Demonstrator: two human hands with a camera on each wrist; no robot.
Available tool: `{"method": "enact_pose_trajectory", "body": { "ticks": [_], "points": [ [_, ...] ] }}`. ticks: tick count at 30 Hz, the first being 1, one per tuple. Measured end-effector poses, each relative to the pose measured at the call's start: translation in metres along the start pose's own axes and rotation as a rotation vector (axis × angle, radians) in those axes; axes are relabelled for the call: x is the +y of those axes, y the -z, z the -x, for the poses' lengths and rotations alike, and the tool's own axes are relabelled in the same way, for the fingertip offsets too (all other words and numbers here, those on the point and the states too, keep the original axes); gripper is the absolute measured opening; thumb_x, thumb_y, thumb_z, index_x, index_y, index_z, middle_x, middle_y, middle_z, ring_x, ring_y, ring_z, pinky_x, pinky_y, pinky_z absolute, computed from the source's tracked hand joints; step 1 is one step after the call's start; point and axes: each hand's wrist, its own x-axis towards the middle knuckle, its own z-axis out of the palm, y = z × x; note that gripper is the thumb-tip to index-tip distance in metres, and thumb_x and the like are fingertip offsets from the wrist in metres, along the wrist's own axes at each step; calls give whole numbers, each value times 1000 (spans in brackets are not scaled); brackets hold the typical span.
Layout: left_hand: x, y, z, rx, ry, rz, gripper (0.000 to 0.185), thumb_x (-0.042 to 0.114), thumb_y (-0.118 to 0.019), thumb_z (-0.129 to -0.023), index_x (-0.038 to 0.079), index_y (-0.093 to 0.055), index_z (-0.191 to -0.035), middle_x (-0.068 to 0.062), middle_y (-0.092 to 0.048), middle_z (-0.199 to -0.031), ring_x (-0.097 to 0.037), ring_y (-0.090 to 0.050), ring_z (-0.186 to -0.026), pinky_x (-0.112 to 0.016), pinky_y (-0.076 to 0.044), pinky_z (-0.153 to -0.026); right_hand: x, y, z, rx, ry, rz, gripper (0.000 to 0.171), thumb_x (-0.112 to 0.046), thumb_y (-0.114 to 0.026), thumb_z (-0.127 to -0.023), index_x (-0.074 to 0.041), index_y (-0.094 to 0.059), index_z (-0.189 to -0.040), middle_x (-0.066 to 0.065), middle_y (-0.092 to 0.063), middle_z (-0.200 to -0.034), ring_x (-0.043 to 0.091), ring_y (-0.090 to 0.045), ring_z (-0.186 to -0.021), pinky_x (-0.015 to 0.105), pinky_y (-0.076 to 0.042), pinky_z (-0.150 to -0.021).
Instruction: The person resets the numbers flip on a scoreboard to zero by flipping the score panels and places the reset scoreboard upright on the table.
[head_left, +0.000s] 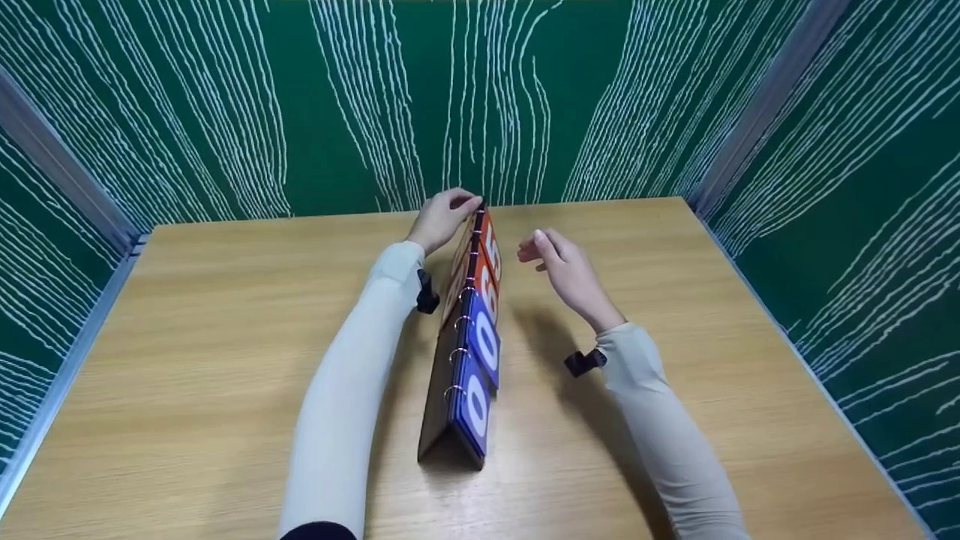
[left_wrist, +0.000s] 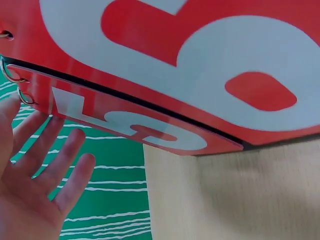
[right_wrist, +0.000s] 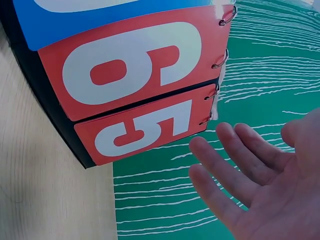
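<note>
A flip scoreboard (head_left: 442, 390) stands tent-like on the table, with number cards hung on metal rings along its top ridge. Its right face carries two blue 0 cards (head_left: 475, 405), then a red 6 card (right_wrist: 125, 70) and a red 5 card (right_wrist: 142, 130). Red 6 and 5 cards (left_wrist: 130, 117) also hang on its left face. My left hand (head_left: 441, 220) is at the ridge's far end, fingertips touching by the last rings, other fingers extended. Right of the board, my right hand (head_left: 566, 274) hovers apart from it, fingers loosely bent and holding nothing.
The wooden table (head_left: 210, 360) extends on both sides of the scoreboard. Green panels with white wavy lines (head_left: 330, 112) enclose its back and sides, with metal posts (head_left: 750, 105) at the corners. Each wrist bears a small black camera (head_left: 585, 363).
</note>
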Motion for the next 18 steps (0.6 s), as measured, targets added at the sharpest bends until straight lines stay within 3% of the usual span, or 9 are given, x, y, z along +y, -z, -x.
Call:
{"method": "enact_pose_trajectory", "body": {
  "ticks": [9, 18],
  "points": [
    [3, -2, 0, -2, -18, 29, 36, 40, -52, -105, 19, -61, -133, 0, -63, -132, -17, -58, -125, -37, -46, -110, 1, -2, -3, -1, -3, -21, 48, -44, -34, -110, -6, -63, -118, 15, -70, -118, 28, -67, -112, 53, -52, -101],
    [11, -3, -3, 4, -32, 24, 34, 34, -53, -106, 12, -62, -131, -4, -66, -127, -17, -61, -119, -35, -48, -106, 2, -5, -3, 8, -26, 10, 44, -41, -36, -110, -7, -64, -115, 13, -72, -115, 26, -68, -110, 43, -54, -95]
  ]
}}
